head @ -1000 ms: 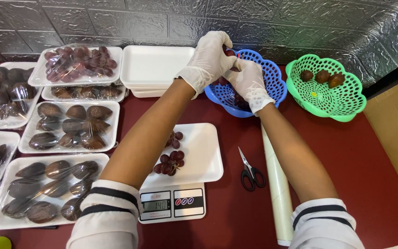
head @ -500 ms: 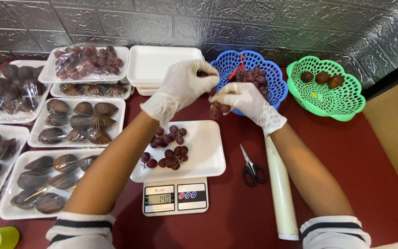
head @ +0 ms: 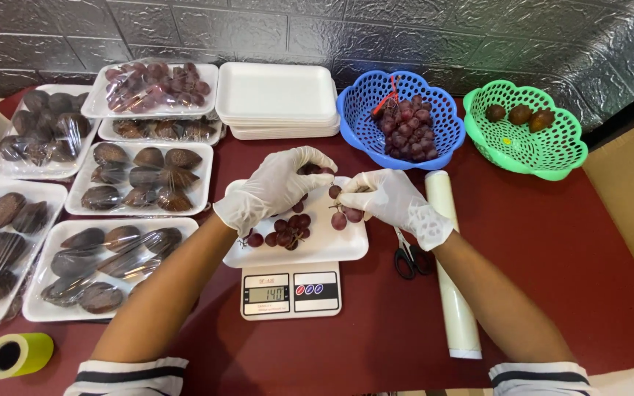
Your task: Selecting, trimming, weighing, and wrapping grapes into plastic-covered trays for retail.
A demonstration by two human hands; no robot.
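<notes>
Hands: both are covered by thin white disposable gloves and are held over the middle of the frame.
Left hand [head: 277, 187]: its fingers are curled closed around a small cluster of dark red grapes [head: 313, 170], held just above the tray's upper edge.
Right hand [head: 390, 199]: its fingertips are pinched on a thin stem from which a few loose red grapes [head: 345, 215] hang, touching or just above the tray.
Tray: a white rectangular foam tray [head: 332, 246] is seated on a small white digital kitchen scale [head: 290, 290] at centre frame; a little heap of red grapes [head: 286, 232] is spread on its left half.
Blue basket: a round blue plastic lattice basket [head: 357, 121] at upper centre-right is filled with a bunch of red grapes.
Green basket: a round green plastic lattice basket [head: 544, 150] at upper right is occupied by three brown fruits.
Film roll: a long roll of clear cling film [head: 455, 293] is laid lengthwise right of the scale, under the right forearm.
Scissors: black-handled scissors [head: 406, 257] are placed between tray and roll.
Empty trays: a stack of white foam trays [head: 277, 99] is set at upper centre.
Wrapped trays: film-covered foam trays of dark scaly brown fruit [head: 141, 176] are ranged across the left.
Tape: a yellow-green tape roll [head: 17, 354] is seen at lower left.
</notes>
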